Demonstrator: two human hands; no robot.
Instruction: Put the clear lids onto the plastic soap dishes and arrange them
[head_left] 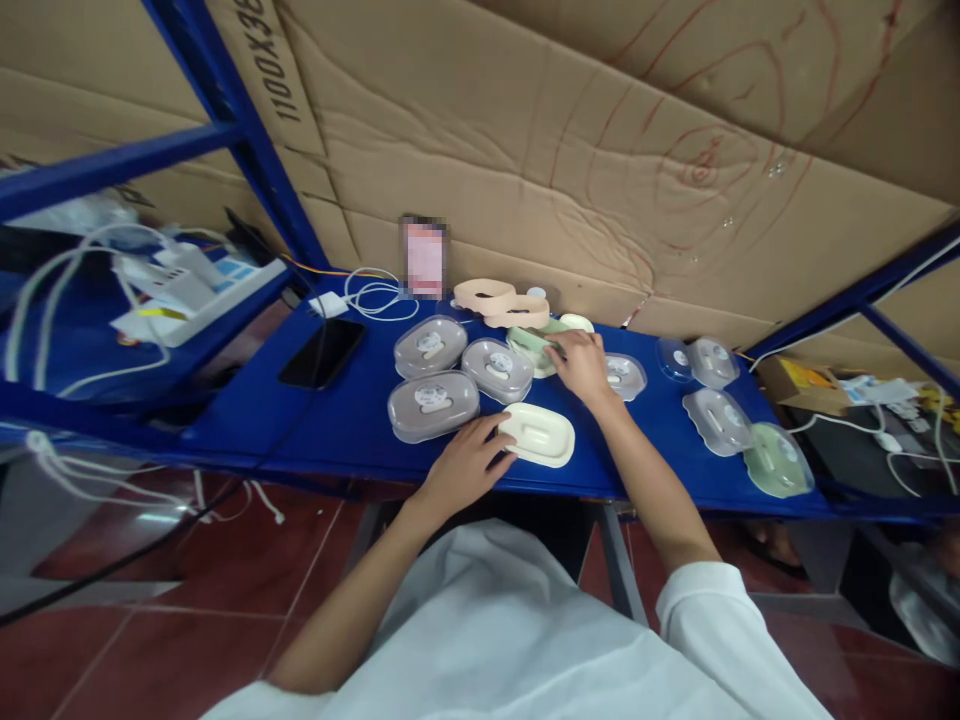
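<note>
My left hand [465, 462] rests on the blue shelf [352, 420], its fingers closed on the left end of a cream soap-dish tray [541, 435]. My right hand [581, 365] reaches further back and its fingers pinch the edge of a pale green tray [531, 345]. Three closed boxes with clear lids [433, 405] [498, 369] [430, 346] lie just left of my hands. Another clear-lidded piece [628, 375] sits right behind my right wrist.
Peach trays [501, 303] are stacked at the back by the cardboard wall. Loose clear lids [716, 420] and a green box [778, 460] lie to the right. A black phone [322, 353], white charger cable [371, 295] and a blurred card [424, 258] sit left. Blue shelf posts [247, 140] frame the sides.
</note>
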